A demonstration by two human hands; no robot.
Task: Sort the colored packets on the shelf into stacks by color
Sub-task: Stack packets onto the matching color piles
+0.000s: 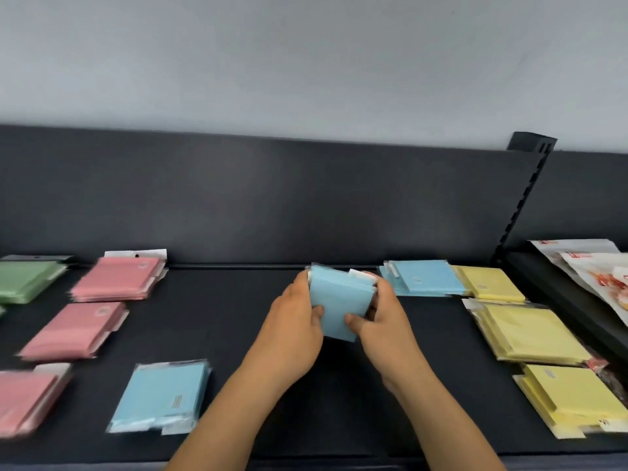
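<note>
While left hand [289,329], right hand [389,326] grip blue packets [339,299] (over shelf [221,300]).

Slotted black upright [521,202], slanting up to a capped top. Left of it, the dark back panel [272,198]; above both, a pale grey wall [306,62]. Right of its foot, overlapping white printed bags [593,270] with red markings, cut off by the frame edge.

Both hands gripping blue packets [338,302], left hand [294,329], right hand [385,326], dark shelf [258,334]
</note>
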